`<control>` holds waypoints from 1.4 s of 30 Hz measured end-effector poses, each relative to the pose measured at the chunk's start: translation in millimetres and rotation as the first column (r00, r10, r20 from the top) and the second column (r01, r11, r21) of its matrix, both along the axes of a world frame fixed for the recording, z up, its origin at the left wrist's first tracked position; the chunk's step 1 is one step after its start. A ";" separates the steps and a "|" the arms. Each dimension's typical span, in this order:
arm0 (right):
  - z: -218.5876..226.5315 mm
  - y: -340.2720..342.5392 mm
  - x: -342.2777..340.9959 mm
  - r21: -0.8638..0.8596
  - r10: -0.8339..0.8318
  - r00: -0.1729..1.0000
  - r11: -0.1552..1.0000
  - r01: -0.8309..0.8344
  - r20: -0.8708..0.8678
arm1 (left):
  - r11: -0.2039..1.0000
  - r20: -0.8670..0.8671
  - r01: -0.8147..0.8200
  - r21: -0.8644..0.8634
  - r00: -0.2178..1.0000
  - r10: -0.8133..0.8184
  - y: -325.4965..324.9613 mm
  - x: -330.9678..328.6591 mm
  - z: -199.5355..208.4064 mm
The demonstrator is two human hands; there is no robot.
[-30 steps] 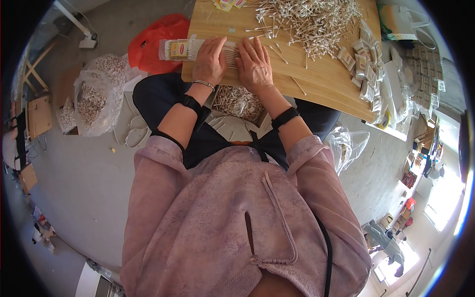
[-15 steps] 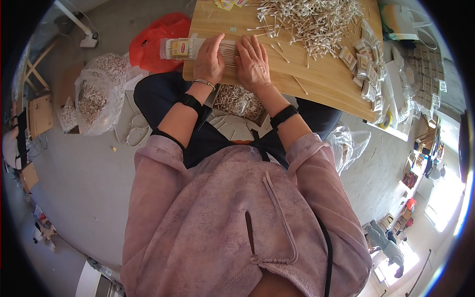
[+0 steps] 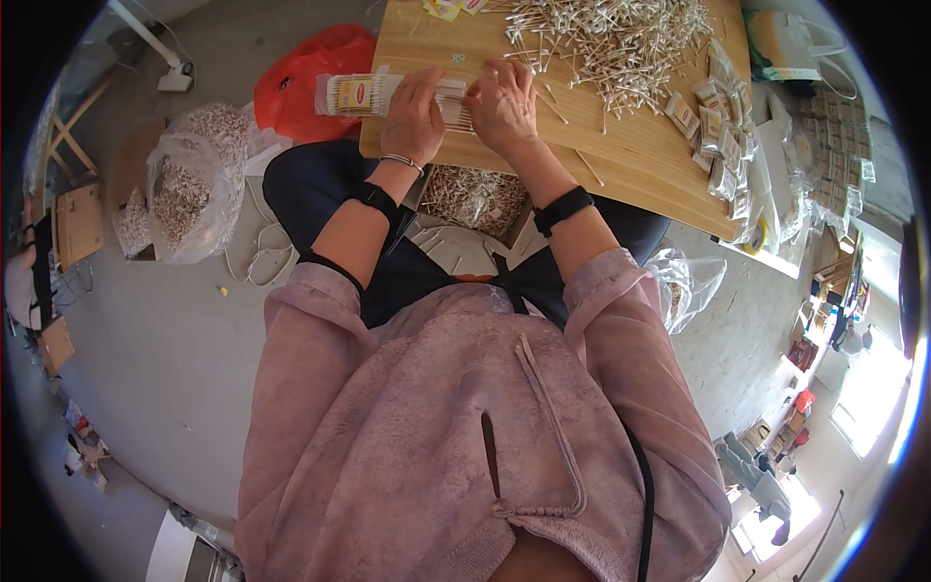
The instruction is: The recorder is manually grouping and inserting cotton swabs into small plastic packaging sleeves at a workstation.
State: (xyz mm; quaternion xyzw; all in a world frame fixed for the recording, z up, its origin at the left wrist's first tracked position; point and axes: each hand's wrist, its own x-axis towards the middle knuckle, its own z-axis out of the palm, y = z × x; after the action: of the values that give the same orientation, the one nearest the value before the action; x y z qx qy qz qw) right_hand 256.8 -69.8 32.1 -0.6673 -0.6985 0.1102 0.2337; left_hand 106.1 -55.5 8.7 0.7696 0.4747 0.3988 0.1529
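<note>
Both forearms are seen extended forward from the lower part of the view, bare from the pushed-up pink sleeves to the wrists. A dark band is worn on each forearm, and a thin silver bracelet is noted at the left wrist. The left hand (image 3: 413, 116) is held palm down, fingers curled and pressed downward, knuckles raised. The right hand (image 3: 502, 105) is placed just beside it, also palm down, fingers bent inward toward the left hand. The two hands are near each other, the fingertips close or touching; contact between them cannot be confirmed. Both elbows are bent and held close to the torso.
</note>
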 end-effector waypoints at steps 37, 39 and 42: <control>-15.3 -23.0 68.0 0.124 -0.311 0.950 0.942 0.311 -0.017 | 0.995 -0.180 -0.012 0.099 0.983 0.030 5.1 2.3 -2.1; -22.2 -22.8 62.5 0.142 -0.284 0.958 0.948 0.287 -0.038 | 0.996 -0.165 -0.003 0.093 0.986 0.019 3.9 3.9 -1.8; -24.8 -16.3 49.4 0.198 -0.218 0.974 0.954 0.224 -0.053 | 0.995 -0.167 -0.001 0.099 0.986 0.018 4.6 3.2 -2.6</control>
State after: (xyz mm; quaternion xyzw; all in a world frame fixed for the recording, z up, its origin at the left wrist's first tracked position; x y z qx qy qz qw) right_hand 306.1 -86.1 7.3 -0.7121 -0.6234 0.0218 0.3222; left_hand 109.3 -50.9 6.2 0.8048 0.4694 0.3561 0.0724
